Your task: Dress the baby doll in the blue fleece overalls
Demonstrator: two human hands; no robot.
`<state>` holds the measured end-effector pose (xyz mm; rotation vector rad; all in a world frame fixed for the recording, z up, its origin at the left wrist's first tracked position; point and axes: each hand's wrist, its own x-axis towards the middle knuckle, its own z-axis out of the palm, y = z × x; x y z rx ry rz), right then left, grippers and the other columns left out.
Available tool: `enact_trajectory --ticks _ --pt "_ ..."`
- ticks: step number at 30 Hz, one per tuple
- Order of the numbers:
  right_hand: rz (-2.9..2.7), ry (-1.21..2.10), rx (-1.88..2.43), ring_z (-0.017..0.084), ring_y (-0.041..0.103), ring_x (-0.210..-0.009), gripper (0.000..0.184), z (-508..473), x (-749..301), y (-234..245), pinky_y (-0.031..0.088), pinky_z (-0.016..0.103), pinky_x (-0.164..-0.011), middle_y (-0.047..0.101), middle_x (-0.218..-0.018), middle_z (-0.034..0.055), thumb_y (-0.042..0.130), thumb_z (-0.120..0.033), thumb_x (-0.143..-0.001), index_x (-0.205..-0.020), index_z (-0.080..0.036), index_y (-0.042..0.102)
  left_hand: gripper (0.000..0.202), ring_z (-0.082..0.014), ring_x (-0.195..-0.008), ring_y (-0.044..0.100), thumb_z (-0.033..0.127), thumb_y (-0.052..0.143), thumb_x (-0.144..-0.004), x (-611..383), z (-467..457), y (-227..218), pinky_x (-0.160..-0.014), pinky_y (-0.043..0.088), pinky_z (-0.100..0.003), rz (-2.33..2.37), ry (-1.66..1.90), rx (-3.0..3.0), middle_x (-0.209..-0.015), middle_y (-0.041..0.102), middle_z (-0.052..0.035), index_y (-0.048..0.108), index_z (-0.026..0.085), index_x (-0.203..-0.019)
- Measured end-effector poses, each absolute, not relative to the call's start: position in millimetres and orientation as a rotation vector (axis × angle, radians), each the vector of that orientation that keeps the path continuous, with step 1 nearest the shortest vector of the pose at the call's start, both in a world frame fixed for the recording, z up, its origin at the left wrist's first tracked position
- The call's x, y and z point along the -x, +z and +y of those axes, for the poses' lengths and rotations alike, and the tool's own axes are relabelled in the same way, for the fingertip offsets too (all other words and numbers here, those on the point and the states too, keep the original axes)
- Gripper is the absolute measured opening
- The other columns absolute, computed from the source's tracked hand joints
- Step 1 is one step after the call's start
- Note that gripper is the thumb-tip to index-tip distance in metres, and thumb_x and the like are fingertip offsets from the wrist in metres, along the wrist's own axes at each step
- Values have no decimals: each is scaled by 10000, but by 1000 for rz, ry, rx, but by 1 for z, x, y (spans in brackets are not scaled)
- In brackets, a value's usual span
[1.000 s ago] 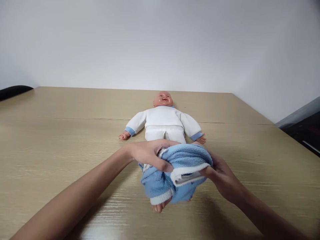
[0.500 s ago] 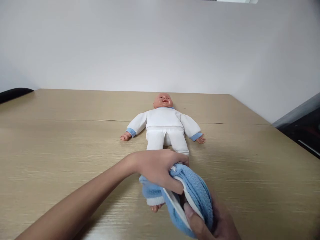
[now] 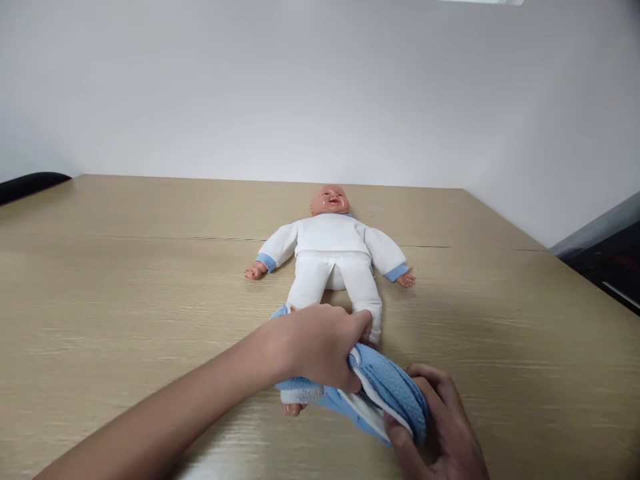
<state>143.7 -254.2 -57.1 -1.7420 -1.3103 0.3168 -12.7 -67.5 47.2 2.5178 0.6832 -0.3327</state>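
A baby doll point(image 3: 333, 250) in a white top and white leggings lies on its back on the wooden table point(image 3: 125, 280), head away from me. Blue fleece trousers point(image 3: 385, 393) with white cuffs are bunched around its lower legs. My left hand point(image 3: 315, 343) is closed on the left side of the trousers' waistband, above the doll's shins. My right hand point(image 3: 443, 427) grips the right side of the bunched trousers, near the table top. One bare doll foot point(image 3: 293, 409) pokes out under a white cuff.
A plain white wall rises behind the table. A dark chair back point(image 3: 30, 183) shows at the far left, and a dark piece of furniture point(image 3: 610, 257) stands beyond the table's right edge.
Both hands have drawn the blue trousers toward me along the doll's legs, baring the white leggings down to the shins. My right hand has dropped lower and nearer.
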Motion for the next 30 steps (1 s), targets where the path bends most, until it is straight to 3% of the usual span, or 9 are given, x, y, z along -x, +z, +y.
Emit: enact_trajectory --ticks 5,9,15,19,21,26,30 --pt "-1231 483 1681 340 721 -1181 373 -257 -140 -69 610 375 -977 709 -1333 125 656 -345 -903 -1250 -234 735 655 -361 -847 746 524 754 -749 12 -72 43 -606 428 -361 660 -377 -2513 -985 766 -93 540 249 -1303" --pt "-1084 726 1581 327 727 -1199 427 -258 -138 -73 623 340 -968 737 -1344 121 709 -379 -899 -1301 -238 738 647 -328 -844 715 515 778 -730 16 -65 42 -624 419 -351 595 -370 -2436 -972 742 -63 504 255 -1255" --pt "-636 1083 1459 346 771 -1081 469 -251 -146 -73 638 392 -932 840 -1112 93 876 -485 -803 -1201 -249 803 575 -233 -873 666 439 797 -752 29 -54 45 -736 472 -337 513 -210 -2170 -1015 704 12 478 290 -1206" --pt "-555 1283 1265 268 737 -789 410 -238 -147 -63 614 341 -727 811 -865 62 889 -605 -785 -946 -233 830 388 -206 -852 641 396 732 -830 34 -57 47 -721 451 -320 531 -89 -2076 -966 684 23 516 266 -1125" --pt "-540 1256 1290 261 730 -803 427 -233 -145 -58 600 327 -719 799 -857 53 893 -624 -784 -944 -235 816 389 -207 -886 632 375 741 -827 35 -58 47 -741 459 -317 540 -9 -2040 -1008 661 8 532 251 -1131" --pt "-643 1046 1395 276 746 -942 567 -224 -145 -52 618 357 -856 806 -1029 58 932 -531 -764 -1209 -258 712 532 -205 -983 635 280 763 -806 37 -61 35 -828 501 -325 522 147 -1855 -1187 642 -21 503 247 -1268" --pt "-750 944 1344 232 742 -927 561 -217 -149 -44 621 313 -827 783 -1129 56 928 -389 -785 -1249 -279 632 519 -197 -948 632 250 767 -806 40 -62 31 -810 488 -318 528 194 -1886 -1145 668 -17 533 241 -1269"
